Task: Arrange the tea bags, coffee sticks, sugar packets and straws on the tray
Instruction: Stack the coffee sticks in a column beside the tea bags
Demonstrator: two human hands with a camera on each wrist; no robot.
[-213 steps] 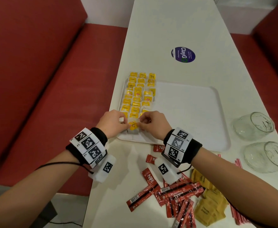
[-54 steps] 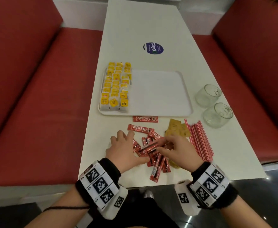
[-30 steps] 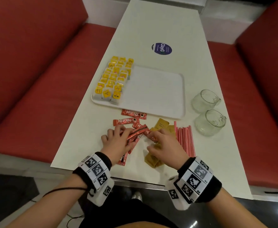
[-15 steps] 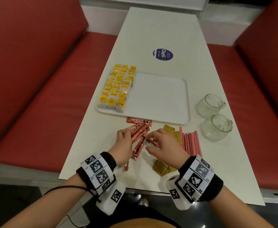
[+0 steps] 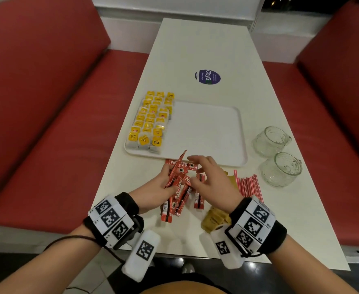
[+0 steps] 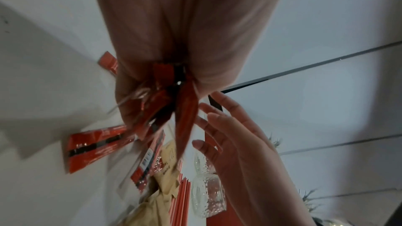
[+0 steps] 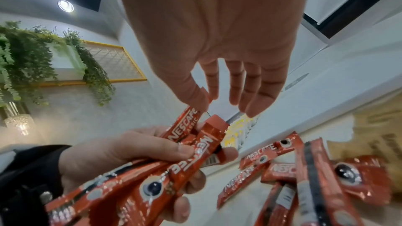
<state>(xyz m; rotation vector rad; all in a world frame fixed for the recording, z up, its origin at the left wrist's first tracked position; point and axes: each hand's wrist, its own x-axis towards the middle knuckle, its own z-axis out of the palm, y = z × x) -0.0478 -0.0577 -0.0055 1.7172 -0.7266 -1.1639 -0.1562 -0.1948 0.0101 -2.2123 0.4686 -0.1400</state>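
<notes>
Just in front of the white tray (image 5: pixel 206 132), on the near part of the white surface (image 5: pixel 195 43), the left hand (image 5: pixel 153 192) grips a bundle of red coffee sticks (image 5: pixel 177 185), thumb and fingers curled round them, one stick poking up toward the tray's near rim; the right hand (image 5: pixel 212 183) hovers just beside the bundle, fingers spread and loosely extended, holding nothing that I can see, its thumb close to the top of one stick in the right wrist view, though contact cannot be told; more coffee sticks (image 5: pixel 198 198) lie loose on the surface below the hands, one lying flat against the tray's near edge; on the tray, along its left side, the yellow tea bags (image 5: pixel 151 122) sit in three overlapping rows, the far ones reaching past the tray's far rim; the rest of the tray is bare white; near the tray's near-right corner lies a bundle of red straws (image 5: pixel 248 185), laid parallel on the surface; between the straws and the loose sticks, partly under the right wrist, sit tan sugar packets (image 5: pixel 213 219); to the right of the tray two clear glass cups (image 5: pixel 280 168) stand side by side; beyond the tray a round dark blue sticker (image 5: pixel 207 77) is on the surface; red bench seats (image 5: pixel 47 124) flank the surface on both sides.
</notes>
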